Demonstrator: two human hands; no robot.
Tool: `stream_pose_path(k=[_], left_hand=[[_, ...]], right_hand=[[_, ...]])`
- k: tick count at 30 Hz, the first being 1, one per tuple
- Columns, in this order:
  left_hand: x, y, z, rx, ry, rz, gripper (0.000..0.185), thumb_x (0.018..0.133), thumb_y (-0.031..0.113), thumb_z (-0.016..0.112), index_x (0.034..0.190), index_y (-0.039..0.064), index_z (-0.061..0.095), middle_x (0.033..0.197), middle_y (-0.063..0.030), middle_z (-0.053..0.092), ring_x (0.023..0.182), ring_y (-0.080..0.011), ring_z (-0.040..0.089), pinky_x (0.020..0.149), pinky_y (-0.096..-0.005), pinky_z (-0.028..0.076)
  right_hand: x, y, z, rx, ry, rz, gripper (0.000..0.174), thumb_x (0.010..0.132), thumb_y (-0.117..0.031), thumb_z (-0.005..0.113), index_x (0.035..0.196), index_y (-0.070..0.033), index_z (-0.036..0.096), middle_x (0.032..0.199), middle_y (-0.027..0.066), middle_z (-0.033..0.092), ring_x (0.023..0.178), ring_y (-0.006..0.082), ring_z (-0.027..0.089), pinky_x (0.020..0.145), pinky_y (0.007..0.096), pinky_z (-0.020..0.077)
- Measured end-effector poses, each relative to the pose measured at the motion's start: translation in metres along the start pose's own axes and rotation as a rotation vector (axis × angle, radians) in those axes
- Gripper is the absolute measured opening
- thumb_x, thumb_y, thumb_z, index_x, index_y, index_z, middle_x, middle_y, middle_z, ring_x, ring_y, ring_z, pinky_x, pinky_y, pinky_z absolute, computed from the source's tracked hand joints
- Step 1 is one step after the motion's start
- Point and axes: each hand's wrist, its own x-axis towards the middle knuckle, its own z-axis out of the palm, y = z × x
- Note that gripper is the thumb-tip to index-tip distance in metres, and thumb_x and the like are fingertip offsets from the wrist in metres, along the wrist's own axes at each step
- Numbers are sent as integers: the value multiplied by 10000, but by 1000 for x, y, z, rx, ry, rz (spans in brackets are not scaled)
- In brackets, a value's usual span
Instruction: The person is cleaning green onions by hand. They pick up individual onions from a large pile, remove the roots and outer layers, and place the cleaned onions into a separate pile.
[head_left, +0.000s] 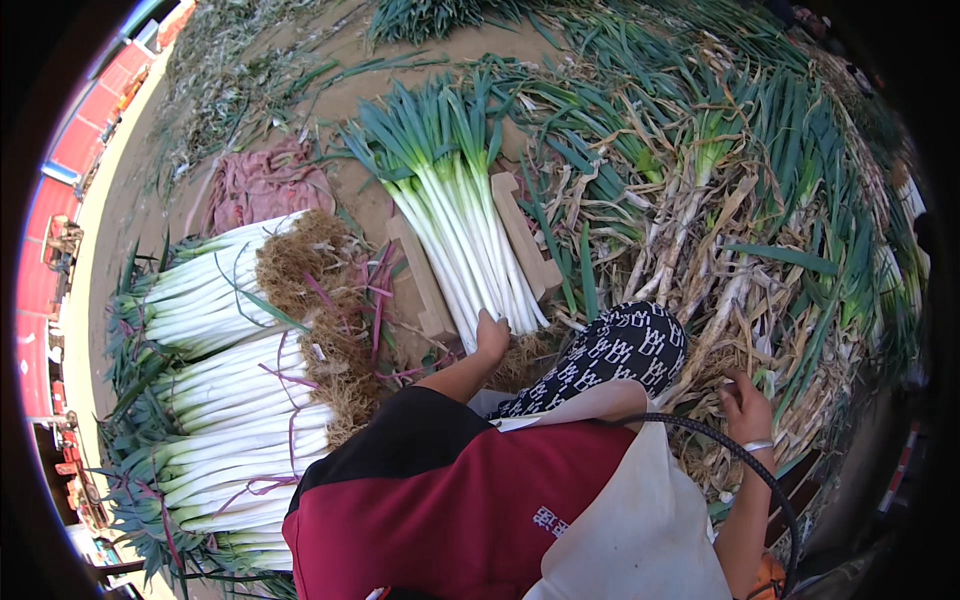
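Observation:
White-stemmed green onions (457, 225) with green tops lie in a wooden cradle, between its left side board (421, 277) and right side board (525, 232). My left hand (493, 337) rests at the root end of these stems; whether its fingers grip one is not clear. Over to the right, my right hand (742, 401) is held with fingers partly spread, beside a heap of untrimmed green onions (697, 277) with dry brown leaves. Nothing shows plainly in it.
Cleaned green onion bundles (232, 397), tied with purple strips, are stacked at the left, brown roots (330, 322) facing the cradle. A pink cloth (266, 184) lies beyond them. Leaf scraps (225, 90) litter the ground. A black hose or cable (757, 465) curves past my right forearm.

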Motion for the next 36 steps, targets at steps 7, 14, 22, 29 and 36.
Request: stream_pose_path(k=[7, 14, 22, 29, 36], left_hand=[[-3, -63, -16, 71, 348, 326, 173, 867, 80, 478, 981, -10, 384, 694, -117, 503, 540, -193, 523, 454, -329, 421], [21, -64, -19, -31, 161, -200, 461, 790, 197, 595, 1076, -90, 374, 1011, -342, 510, 980, -439, 522, 829, -460, 411], [-26, -41, -21, 402, 301, -442, 542, 770, 264, 628, 1164, -29, 397, 1216, -280, 420, 1103, -404, 460, 895, -448, 411], [3, -75, -39, -424, 44, -559, 669, 749, 285, 673, 1238, -44, 358, 1224, -243, 435, 1083, -362, 486, 832, -445, 460], [20, -85, -4, 98, 155, -428, 964, 602, 408, 758, 1265, -95, 271, 1304, -292, 327, 1214, -391, 341, 999, -421, 318]], right_hand=[[-3, 7, 13, 10, -108, 52, 313, 796, -127, 564, 1103, -71, 534, 847, 157, 631, 776, 317, 608, 696, 379, 470], [-10, 3, 18, 34, -116, 32, 310, 790, -127, 573, 1092, -73, 535, 837, 160, 630, 777, 331, 602, 692, 388, 466], [-24, 34, 33, 22, -124, 37, 325, 782, -122, 576, 1101, -77, 531, 880, 161, 632, 821, 337, 604, 716, 397, 467], [-34, 49, 32, 51, -125, 104, 325, 781, -113, 567, 1101, -74, 528, 899, 172, 626, 835, 349, 596, 735, 402, 459], [-30, 73, 19, 99, 42, 94, 297, 808, -115, 551, 1099, -68, 523, 844, 171, 630, 760, 316, 609, 687, 379, 472]])
